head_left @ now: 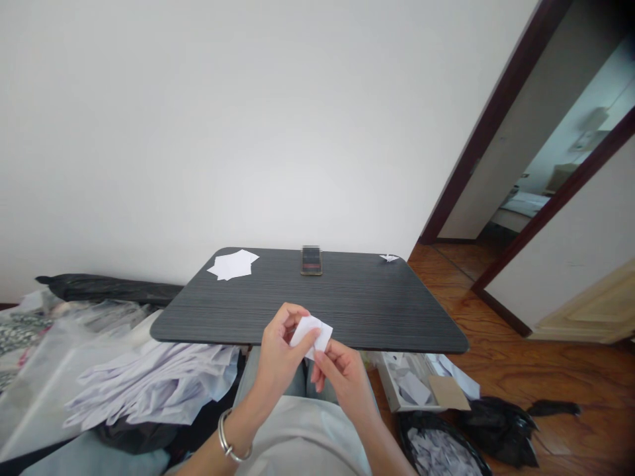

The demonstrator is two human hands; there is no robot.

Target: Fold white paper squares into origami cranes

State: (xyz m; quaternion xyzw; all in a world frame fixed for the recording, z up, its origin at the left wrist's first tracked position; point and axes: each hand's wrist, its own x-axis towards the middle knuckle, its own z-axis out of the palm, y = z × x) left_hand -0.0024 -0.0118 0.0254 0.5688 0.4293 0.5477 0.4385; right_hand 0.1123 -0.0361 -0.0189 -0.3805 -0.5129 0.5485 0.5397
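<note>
A small piece of folded white paper (323, 335) is held between my two hands, just over the front edge of the dark table. My left hand (284, 344) pinches it with the thumb on top and the fingers behind. Lower down, the thumb and fingers of my right hand (341, 370) close on its bottom corner. On the table (223, 307), a stack of white paper sheets (232, 265) lies at the far left, and a small folded paper piece (389, 258) sits at the far right.
A phone (311, 260) lies at the table's back edge. Crumpled white cloth or paper (163, 383) is piled at left. Below right are a box (394, 390) with papers, a black-lined bin (404, 423) of paper pieces and a black bag (501, 426). A white wall (248, 132) rises behind.
</note>
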